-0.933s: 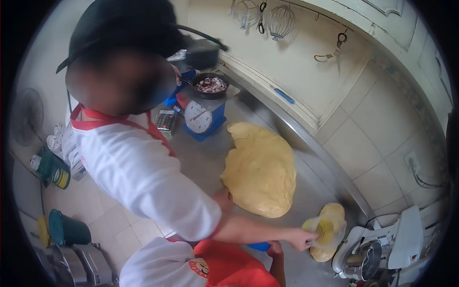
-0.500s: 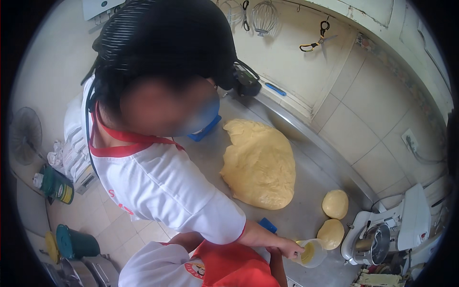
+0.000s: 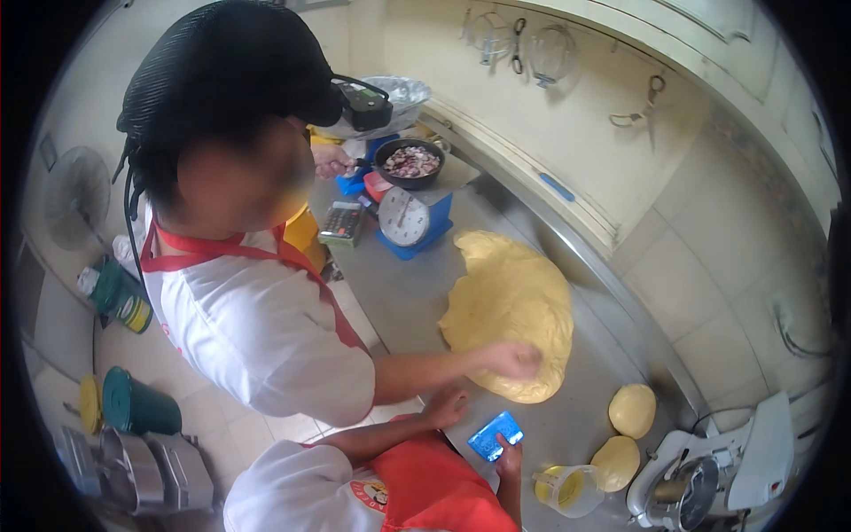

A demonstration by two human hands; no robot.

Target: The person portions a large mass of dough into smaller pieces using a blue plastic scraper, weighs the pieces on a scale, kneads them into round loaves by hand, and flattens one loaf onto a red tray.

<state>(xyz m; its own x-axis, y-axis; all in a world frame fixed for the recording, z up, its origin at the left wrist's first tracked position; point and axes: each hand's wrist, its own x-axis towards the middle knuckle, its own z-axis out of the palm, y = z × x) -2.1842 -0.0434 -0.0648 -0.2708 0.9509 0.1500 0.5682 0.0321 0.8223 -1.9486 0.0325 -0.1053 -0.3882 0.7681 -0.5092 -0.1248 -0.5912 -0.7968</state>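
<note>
My right hand [image 3: 509, 454] grips a blue dough scraper [image 3: 496, 436], a flat rectangle, above the near edge of the steel table. My left hand [image 3: 446, 409] is just left of it, fingers curled, with nothing visible in them. A large mass of yellow dough [image 3: 514, 310] lies on the table ahead. Over its near side hovers or rests a co-worker's hand [image 3: 516, 360], blurred. A clear measuring jug [image 3: 568, 489] with yellow liquid stands to the right of my right hand. Two dough balls, a far one [image 3: 632, 410] and a near one [image 3: 614, 464], sit beyond it.
At my left stands the co-worker, holding a pan [image 3: 409, 164] of chopped pieces. A dial scale [image 3: 404, 218] and calculator [image 3: 341, 222] are on the table's far left. A stand mixer [image 3: 700, 470] occupies the right end. Scissors [image 3: 647, 106] hang on the wall.
The co-worker's hand has left the jug and moved over to the big dough. The scraper is now raised in my right hand. My left hand has come forward into clearer view.
</note>
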